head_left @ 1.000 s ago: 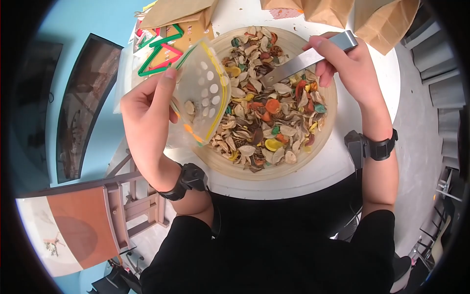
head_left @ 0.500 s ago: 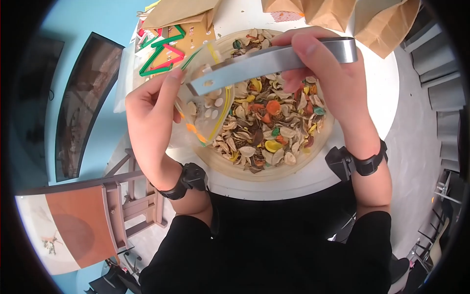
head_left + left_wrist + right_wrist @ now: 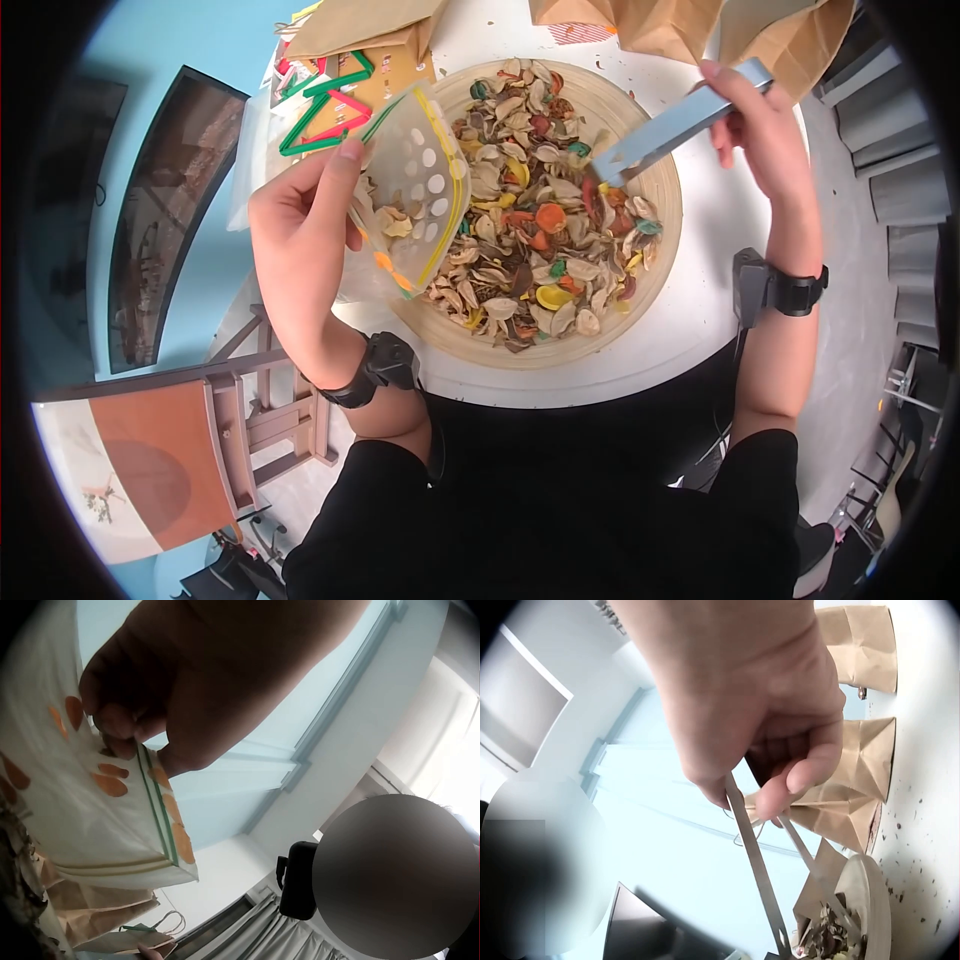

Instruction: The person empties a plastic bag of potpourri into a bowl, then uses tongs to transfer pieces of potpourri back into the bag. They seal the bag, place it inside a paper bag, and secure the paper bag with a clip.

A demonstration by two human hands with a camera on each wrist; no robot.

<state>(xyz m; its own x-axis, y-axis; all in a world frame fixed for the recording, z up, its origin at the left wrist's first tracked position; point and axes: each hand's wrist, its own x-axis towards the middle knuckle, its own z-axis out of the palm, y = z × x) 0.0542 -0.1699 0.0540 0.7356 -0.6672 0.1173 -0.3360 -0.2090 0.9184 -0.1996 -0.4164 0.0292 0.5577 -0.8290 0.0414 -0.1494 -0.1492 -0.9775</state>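
Observation:
My left hand (image 3: 305, 220) pinches the edge of a clear zip bag (image 3: 450, 195) with white dots and a yellow seam, its mouth facing the dish. A few pale dried petals (image 3: 393, 222) lie inside. In the left wrist view the bag (image 3: 82, 825) shows orange drop marks. The right hand (image 3: 768, 145) grips metal tongs (image 3: 675, 125) between thumb and fingers. Their tips hang over the right side of a round wooden dish (image 3: 440, 340) heaped with potpourri (image 3: 550, 270). In the right wrist view the two arms of the tongs (image 3: 754, 855) stand apart.
Brown paper bags (image 3: 665, 30) stand along the table's far side. At the back left lie a flat paper bag (image 3: 360, 25) and green and pink strips (image 3: 335, 115). Small crumbs (image 3: 907, 877) are scattered on the white table (image 3: 715, 280).
The tongs swung left to the bag's mouth, then back right over the dish. More dried petals now show inside the bag. My left hand has stayed nearly still.

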